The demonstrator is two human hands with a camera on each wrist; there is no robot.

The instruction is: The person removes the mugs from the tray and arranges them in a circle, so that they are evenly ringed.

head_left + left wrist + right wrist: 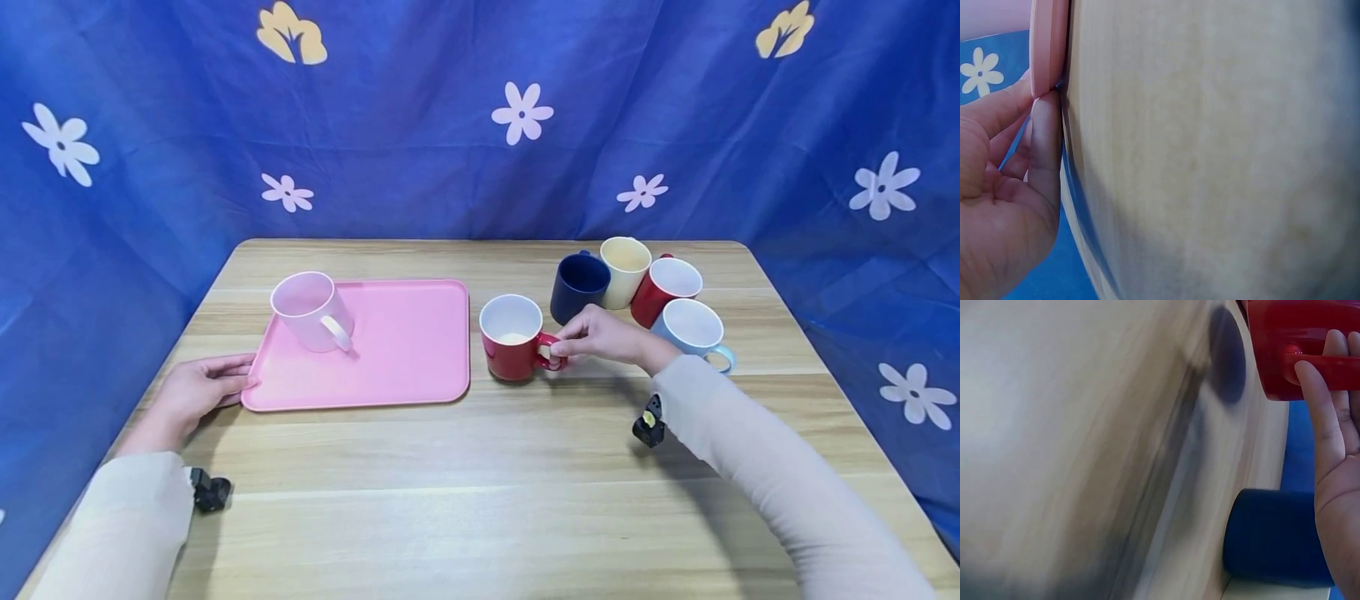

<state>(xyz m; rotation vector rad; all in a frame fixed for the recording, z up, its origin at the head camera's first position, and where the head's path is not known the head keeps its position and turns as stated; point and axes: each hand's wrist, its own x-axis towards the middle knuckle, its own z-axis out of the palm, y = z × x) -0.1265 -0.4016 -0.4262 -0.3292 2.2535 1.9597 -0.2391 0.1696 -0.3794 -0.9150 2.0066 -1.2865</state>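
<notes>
My left hand (197,390) grips the left edge of a pink tray (408,342), thumb and fingers at its rim. A pale pink mug (303,321) stands on the tray's left part, its handle toward the front right. Just right of the tray, my right hand (596,337) pinches the handle of a red mug (504,357) with a white inside. In the right wrist view this red mug (1269,347) is upright and slightly off the table, its shadow apart from its base. The dark blue mug (1275,537) stands close to my right hand.
At the back right stand the dark blue mug (567,292), a cream mug (622,283), another red mug (651,302) and a light blue mug (675,331), close together. A blue curtain (420,108) rises behind the wooden table (450,500).
</notes>
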